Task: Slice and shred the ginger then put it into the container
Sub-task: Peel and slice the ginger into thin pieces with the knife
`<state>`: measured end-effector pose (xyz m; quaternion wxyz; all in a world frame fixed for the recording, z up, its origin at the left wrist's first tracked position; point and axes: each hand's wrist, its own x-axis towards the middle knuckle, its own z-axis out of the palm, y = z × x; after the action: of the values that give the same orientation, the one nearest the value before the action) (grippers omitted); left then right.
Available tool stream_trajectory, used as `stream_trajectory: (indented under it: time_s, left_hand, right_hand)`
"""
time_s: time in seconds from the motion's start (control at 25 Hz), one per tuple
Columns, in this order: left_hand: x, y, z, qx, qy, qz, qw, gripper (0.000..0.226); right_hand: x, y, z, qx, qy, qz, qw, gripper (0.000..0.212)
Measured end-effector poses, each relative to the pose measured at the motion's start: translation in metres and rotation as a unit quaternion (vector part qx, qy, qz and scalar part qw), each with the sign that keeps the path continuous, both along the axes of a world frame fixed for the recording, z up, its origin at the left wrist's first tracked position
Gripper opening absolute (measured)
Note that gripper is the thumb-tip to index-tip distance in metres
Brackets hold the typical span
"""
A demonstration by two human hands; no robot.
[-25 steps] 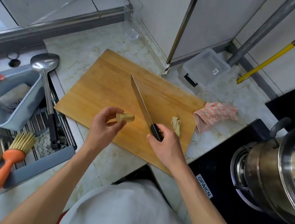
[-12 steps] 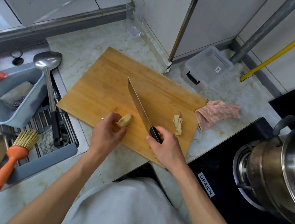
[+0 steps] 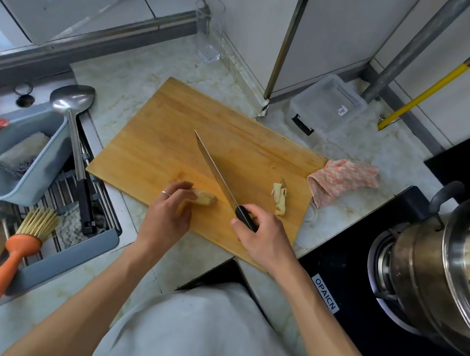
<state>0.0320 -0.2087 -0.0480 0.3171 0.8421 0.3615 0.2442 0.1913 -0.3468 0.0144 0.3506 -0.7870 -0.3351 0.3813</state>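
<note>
The ginger lies on the wooden cutting board, near its front edge, and the left hand holds it down, fingers curled over its near end so only the far end shows. The right hand has its grip clamped round the black handle of the knife, whose blade angles away across the board just to the right of the ginger; whether the edge rests on the wood I cannot tell. A small heap of peelings or trimmings sits on the board to the right of the blade.

The slicing looks about to begin. To do it well, I'd say the ginger wants to sit on its flattest side so it cannot roll, with the left fingertips tucked back behind the knuckles. Thin, even slices come first; stacked, they shred cleanly.

The clear plastic container waits on the bench beyond the board's far right corner, well apart from the ginger. It carries a small white sticker, too small to read. On the black stove to the right, a white label reads "OPAICN".
</note>
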Motion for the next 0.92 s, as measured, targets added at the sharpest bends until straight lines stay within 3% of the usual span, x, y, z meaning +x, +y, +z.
stream_trajectory:
  time_s: [0.24,0.4,0.56,0.72,0.92]
  left_hand:
    - [0.002,0.003,0.003,-0.038,0.035,0.006,0.999,0.033]
    - [0.011,0.001,0.012,-0.105,0.039,0.079,0.991,0.031]
    - [0.023,0.003,0.022,-0.173,0.048,0.168,0.969,0.037]
    - [0.039,0.0,0.031,-0.233,0.121,0.176,0.949,0.051]
    - [0.043,0.017,0.026,-0.349,0.091,0.216,0.907,0.044]
  right_hand:
    - [0.005,-0.001,0.003,-0.011,-0.012,0.016,1.0,0.021]
    - [0.009,0.0,0.004,-0.009,-0.011,0.021,1.0,0.02]
    - [0.007,0.001,0.003,0.007,0.002,0.019,1.0,0.018]
    - [-0.001,0.001,0.001,0.008,0.008,0.015,1.0,0.021]
    - [-0.006,0.007,0.003,0.005,0.0,0.043,0.999,0.023]
